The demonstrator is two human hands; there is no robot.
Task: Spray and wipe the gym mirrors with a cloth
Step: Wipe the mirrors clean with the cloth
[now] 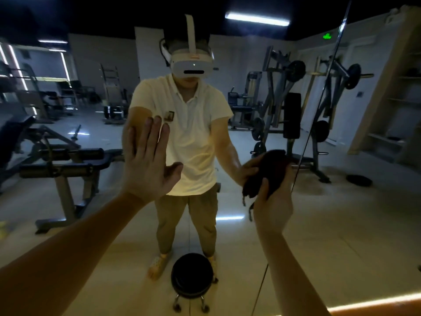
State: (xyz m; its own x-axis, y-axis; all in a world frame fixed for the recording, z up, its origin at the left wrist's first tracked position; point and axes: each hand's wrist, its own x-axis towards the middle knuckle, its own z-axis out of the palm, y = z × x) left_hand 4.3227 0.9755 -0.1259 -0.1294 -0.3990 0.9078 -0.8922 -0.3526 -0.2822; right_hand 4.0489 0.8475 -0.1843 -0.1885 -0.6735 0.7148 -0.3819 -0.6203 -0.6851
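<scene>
Against the mirror, right hand grips cloth

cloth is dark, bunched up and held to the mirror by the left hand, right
Not quite. The head view shows the right hand gripping the cloth, not the left. The left hand holds nothing and lies flat on the mirror with straight fingers. The rest stands: the cloth is dark, bunched up and held to the mirror.

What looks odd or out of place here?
The bare left hand lies flat against the mirror, likely leaving prints on the glass, while the right hand holds the cloth.
</scene>
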